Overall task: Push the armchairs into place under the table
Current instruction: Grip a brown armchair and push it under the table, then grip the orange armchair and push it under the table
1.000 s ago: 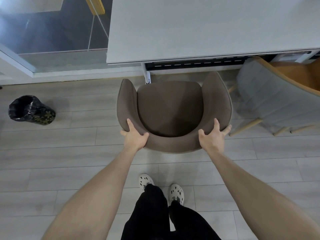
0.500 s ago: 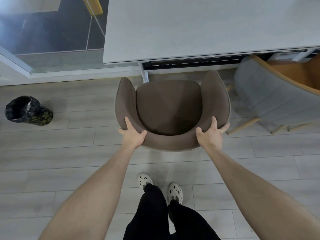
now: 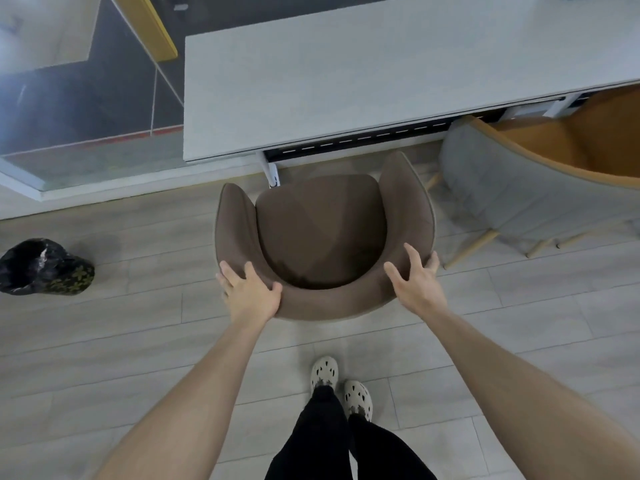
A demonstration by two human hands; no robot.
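Note:
A brown armchair [image 3: 322, 230] stands on the floor just in front of the pale grey table [image 3: 381, 74], its seat facing the table and its front close to the white table leg [image 3: 271, 171]. My left hand [image 3: 251, 294] grips the left side of its curved backrest. On the right side of that backrest rests my right hand [image 3: 414, 280], thumb inside and fingers over the rim. A second armchair [image 3: 512, 188], grey outside and orange inside, stands to the right, partly under the table.
A black bin [image 3: 41, 268] with a plastic liner lies on the wooden floor at the left. A glass partition with a white frame [image 3: 86, 188] runs behind it. My feet in pale shoes [image 3: 341, 386] stand behind the chair.
The view has tilted and shifted, so the table end is seen further right. The brown armchair has turned slightly and edged toward the table. Both hands stay on the backrest.

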